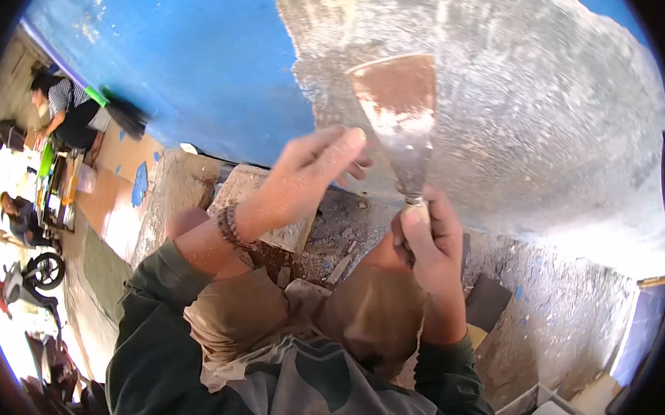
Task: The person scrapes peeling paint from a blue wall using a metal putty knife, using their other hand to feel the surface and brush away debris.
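Observation:
My right hand [430,240] is wrapped round the handle of a wide putty knife [396,133], thumb along the front. The blade points up and fans out toward its tip, its metal stained reddish brown near the edge. Behind it is a wall with a rough grey stripped area [523,115] beside blue paint [212,71]. Whether the blade touches the wall I cannot tell. My left hand [308,170], with a beaded bracelet [230,226] at the wrist, is raised left of the blade. Its fingers are stretched out, a little blurred, and hold nothing.
Between my knees and the wall lie a pale rough block [245,183] and rubble [341,226]. A dark flat piece [489,303] is at my right. Leftward are a black broom [126,113], a person in a striped top [67,101], another person [21,216] and a motorcycle [28,282].

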Action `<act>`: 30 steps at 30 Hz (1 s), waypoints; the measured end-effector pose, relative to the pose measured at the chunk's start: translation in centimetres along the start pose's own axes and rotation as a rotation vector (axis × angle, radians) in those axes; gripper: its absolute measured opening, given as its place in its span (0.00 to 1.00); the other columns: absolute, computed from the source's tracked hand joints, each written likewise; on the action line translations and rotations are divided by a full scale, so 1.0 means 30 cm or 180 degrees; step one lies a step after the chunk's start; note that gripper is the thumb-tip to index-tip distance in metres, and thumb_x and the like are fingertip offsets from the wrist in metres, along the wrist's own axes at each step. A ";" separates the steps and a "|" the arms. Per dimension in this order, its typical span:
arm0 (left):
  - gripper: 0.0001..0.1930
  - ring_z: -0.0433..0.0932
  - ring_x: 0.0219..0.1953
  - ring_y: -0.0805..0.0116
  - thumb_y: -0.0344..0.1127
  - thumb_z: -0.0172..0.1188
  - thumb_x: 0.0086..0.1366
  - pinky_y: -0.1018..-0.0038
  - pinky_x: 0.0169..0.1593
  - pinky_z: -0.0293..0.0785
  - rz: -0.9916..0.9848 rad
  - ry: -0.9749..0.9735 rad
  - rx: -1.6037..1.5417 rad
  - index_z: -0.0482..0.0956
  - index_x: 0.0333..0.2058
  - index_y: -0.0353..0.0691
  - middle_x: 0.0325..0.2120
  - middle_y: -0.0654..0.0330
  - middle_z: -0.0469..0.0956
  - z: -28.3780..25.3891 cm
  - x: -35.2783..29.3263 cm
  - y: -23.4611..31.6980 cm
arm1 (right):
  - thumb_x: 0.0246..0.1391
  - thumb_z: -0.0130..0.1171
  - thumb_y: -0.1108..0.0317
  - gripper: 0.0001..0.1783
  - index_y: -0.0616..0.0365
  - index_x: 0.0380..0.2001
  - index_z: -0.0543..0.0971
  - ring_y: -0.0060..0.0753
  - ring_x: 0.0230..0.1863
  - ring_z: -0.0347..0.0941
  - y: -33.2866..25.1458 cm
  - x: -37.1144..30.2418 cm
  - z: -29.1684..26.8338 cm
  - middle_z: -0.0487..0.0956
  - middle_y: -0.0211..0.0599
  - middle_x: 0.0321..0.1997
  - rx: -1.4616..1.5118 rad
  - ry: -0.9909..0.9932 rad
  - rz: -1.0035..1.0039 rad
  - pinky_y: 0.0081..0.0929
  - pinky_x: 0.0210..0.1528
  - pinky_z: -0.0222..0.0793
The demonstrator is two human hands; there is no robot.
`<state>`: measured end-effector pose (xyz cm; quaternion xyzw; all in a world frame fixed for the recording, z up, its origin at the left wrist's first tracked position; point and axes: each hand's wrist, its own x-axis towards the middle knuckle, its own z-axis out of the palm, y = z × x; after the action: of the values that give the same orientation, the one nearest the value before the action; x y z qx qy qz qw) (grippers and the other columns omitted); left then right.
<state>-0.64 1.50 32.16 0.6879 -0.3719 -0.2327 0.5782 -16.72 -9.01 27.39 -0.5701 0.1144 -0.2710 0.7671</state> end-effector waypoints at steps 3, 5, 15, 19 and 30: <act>0.22 0.76 0.39 0.66 0.46 0.44 0.69 0.70 0.47 0.71 -0.0217 -0.0654 -0.0811 0.71 0.47 0.30 0.39 0.53 0.76 -0.031 0.014 -0.018 | 0.60 0.49 0.64 0.14 0.58 0.47 0.69 0.12 0.16 0.60 0.010 0.043 0.104 0.68 0.23 0.21 0.0093 -0.0207 0.0076 0.12 0.17 0.55; 0.24 0.75 0.44 0.65 0.47 0.43 0.69 0.69 0.49 0.71 -0.0532 -0.0754 -0.1190 0.69 0.49 0.29 0.44 0.51 0.74 -0.068 0.032 -0.055 | 0.60 0.50 0.63 0.17 0.60 0.49 0.69 0.10 0.19 0.61 0.035 0.069 0.158 0.67 0.20 0.21 0.0136 -0.0278 0.0283 0.11 0.18 0.56; 0.18 0.74 0.42 0.74 0.41 0.46 0.69 0.74 0.48 0.70 -0.0893 -0.1968 -0.2115 0.74 0.46 0.31 0.40 0.59 0.77 -0.184 0.008 -0.282 | 0.64 0.40 0.61 0.18 0.60 0.52 0.65 0.19 0.17 0.65 0.199 -0.004 0.360 0.70 0.30 0.21 0.0083 0.0383 0.1067 0.16 0.17 0.61; 0.18 0.75 0.42 0.72 0.40 0.45 0.69 0.74 0.47 0.71 -0.0467 -0.2270 -0.1952 0.74 0.44 0.31 0.39 0.57 0.77 -0.212 0.040 -0.342 | 0.64 0.41 0.60 0.14 0.60 0.44 0.66 0.18 0.15 0.63 0.269 0.018 0.416 0.68 0.30 0.20 0.0086 0.0708 0.0709 0.15 0.14 0.58; 0.20 0.63 0.07 0.81 0.52 0.52 0.63 0.84 0.10 0.58 0.0367 -0.1000 -0.1545 0.77 0.39 0.40 0.13 0.68 0.69 -0.278 0.082 -0.049 | 0.62 0.38 0.47 0.22 0.55 0.28 0.67 0.22 0.08 0.59 0.091 0.260 0.602 0.67 0.29 0.17 0.1171 0.1039 -0.0553 0.20 0.07 0.53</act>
<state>7.50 4.85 32.86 0.4628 -0.4288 -0.3852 0.6735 -0.74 1.96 31.73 -0.3775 0.1361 -0.4405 0.8031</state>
